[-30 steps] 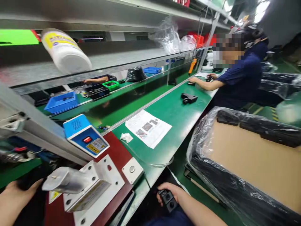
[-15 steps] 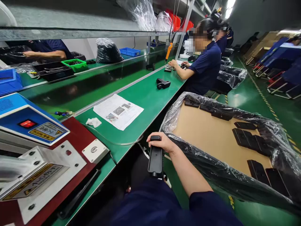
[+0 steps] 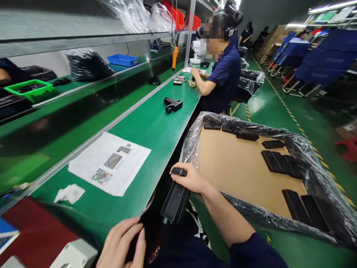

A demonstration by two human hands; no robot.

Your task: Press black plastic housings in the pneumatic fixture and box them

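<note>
My right hand (image 3: 193,179) is closed around the upper end of a long black plastic housing (image 3: 175,203), its thumb and fingers wrapped near a raised block at the top. The housing slants downward over my lap, its recessed side facing up. My left hand (image 3: 122,243) is at the bottom edge of the view, beside the green bench (image 3: 134,208). Its fingers are loosely bent and apart, with nothing visible in them. To the right of my right hand stands a box lined with clear plastic (image 3: 237,201), with several similar black pieces (image 3: 279,162) along its far and right sides.
Printed sheets (image 3: 131,169) and a crumpled white cloth (image 3: 69,193) lie on the bench. Farther along is a black plastic part (image 3: 173,105). A co-worker (image 3: 227,70) sits beyond, near a hanging orange screwdriver (image 3: 174,58). A red machine base (image 3: 36,230) is at lower left.
The view has turned right and the machine has slid mostly out at left. My left hand has come into view from below. The housing in my right hand has tilted.
</note>
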